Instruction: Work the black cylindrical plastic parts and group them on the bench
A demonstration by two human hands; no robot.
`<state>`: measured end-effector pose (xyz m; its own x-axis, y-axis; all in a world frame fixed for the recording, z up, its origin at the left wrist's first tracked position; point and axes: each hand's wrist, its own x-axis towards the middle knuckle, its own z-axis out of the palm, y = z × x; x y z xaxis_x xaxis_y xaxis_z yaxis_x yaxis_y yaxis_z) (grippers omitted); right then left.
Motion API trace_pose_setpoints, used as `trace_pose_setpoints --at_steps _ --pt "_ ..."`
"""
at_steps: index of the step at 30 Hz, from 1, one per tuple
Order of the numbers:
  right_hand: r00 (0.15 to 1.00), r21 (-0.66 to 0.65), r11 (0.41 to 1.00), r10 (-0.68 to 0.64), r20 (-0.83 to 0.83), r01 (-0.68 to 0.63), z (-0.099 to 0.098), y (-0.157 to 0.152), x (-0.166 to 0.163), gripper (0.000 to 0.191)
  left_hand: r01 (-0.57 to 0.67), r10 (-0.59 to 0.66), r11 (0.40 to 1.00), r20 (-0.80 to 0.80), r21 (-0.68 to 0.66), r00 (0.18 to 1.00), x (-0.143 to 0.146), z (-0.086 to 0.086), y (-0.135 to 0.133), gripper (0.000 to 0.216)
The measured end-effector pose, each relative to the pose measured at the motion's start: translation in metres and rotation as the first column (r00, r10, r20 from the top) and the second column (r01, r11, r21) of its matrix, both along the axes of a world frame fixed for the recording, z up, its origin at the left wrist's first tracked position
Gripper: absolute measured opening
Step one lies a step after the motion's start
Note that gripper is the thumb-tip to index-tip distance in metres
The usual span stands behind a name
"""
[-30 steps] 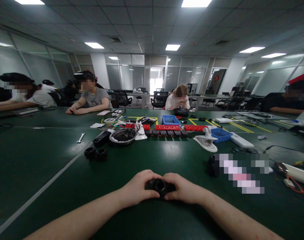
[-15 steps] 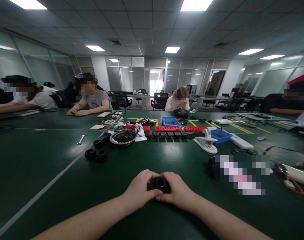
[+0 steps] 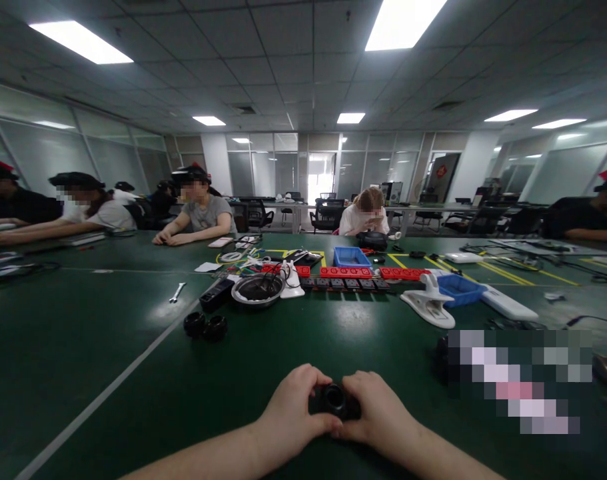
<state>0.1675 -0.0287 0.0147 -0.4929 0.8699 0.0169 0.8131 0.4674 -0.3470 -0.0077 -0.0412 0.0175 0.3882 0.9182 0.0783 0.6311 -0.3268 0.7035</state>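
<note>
Between my two hands is a small black round part (image 3: 335,396) with a hole in its middle, close to the table's near side. My left hand (image 3: 303,403) curls round its left side, thumb in front and fingers behind. From the right, my right hand (image 3: 376,408) grips it the same way, and the two thumb tips meet in front of it. Fingers hide much of the part's sides. Left of my hands, apart from them, lie two black round ribbed pieces (image 3: 205,326) side by side.
A wrench (image 3: 177,292) lies at the left. Farther back are a metal bowl (image 3: 257,304) with cables, red strips (image 3: 346,273), a blue tray (image 3: 352,265), another blue tray (image 3: 460,298) and a white clamp (image 3: 430,300). Several people sit round the green table (image 3: 108,320).
The whole view has shifted, so the table, its things and my hands appear lower and farther right. Both hands keep their hold on the black part, with little change in grip.
</note>
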Motion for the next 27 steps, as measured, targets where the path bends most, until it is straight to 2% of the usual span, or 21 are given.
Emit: trace_pose_setpoints --at_steps 2,4,7,9,12,14,18,23,25,27 --pt "0.998 0.075 0.996 -0.055 0.044 0.051 0.000 -0.003 -0.005 0.037 -0.083 0.084 0.996 -0.024 0.041 0.996 0.003 0.000 -0.001 0.037" --pt "0.997 0.087 0.994 -0.071 0.029 0.068 0.000 -0.003 -0.005 0.041 -0.081 0.082 0.996 -0.020 0.045 0.996 0.003 0.002 -0.001 0.036" --pt "0.992 -0.006 0.998 0.064 -0.108 -0.065 0.000 0.002 0.002 0.053 0.031 -0.031 0.999 0.030 0.008 0.999 -0.002 0.006 0.003 0.033" --pt "0.964 -0.096 0.977 0.169 -0.207 -0.192 0.002 0.007 0.009 0.050 0.132 -0.131 0.991 0.062 -0.015 0.989 -0.006 0.007 0.006 0.034" --pt "0.943 -0.210 0.943 0.198 -0.266 -0.258 0.003 0.013 0.017 0.032 0.214 -0.210 0.976 0.086 -0.048 0.974 -0.010 0.004 0.009 0.041" --pt "0.952 -0.227 0.945 0.175 -0.253 -0.234 0.002 0.013 0.018 0.032 0.227 -0.220 0.972 0.106 -0.058 0.970 -0.011 -0.001 0.009 0.043" --pt "0.983 -0.105 0.983 0.135 -0.126 -0.149 -0.003 0.009 0.013 0.045 0.181 -0.177 0.983 0.102 -0.031 0.979 -0.006 -0.007 0.006 0.046" --pt "0.996 0.122 0.988 0.093 0.017 -0.094 -0.007 0.002 0.002 0.058 0.017 -0.016 1.000 0.063 -0.011 0.998 0.002 -0.009 -0.001 0.040" --pt "0.995 0.138 0.986 0.097 -0.012 -0.094 -0.005 0.001 0.001 0.059 -0.009 0.010 1.000 0.060 -0.005 0.998 0.003 -0.009 -0.002 0.038" --pt "0.988 0.089 0.988 0.136 -0.079 -0.129 -0.002 0.003 0.003 0.059 0.022 -0.021 1.000 0.061 -0.013 0.998 0.002 -0.007 -0.002 0.037"
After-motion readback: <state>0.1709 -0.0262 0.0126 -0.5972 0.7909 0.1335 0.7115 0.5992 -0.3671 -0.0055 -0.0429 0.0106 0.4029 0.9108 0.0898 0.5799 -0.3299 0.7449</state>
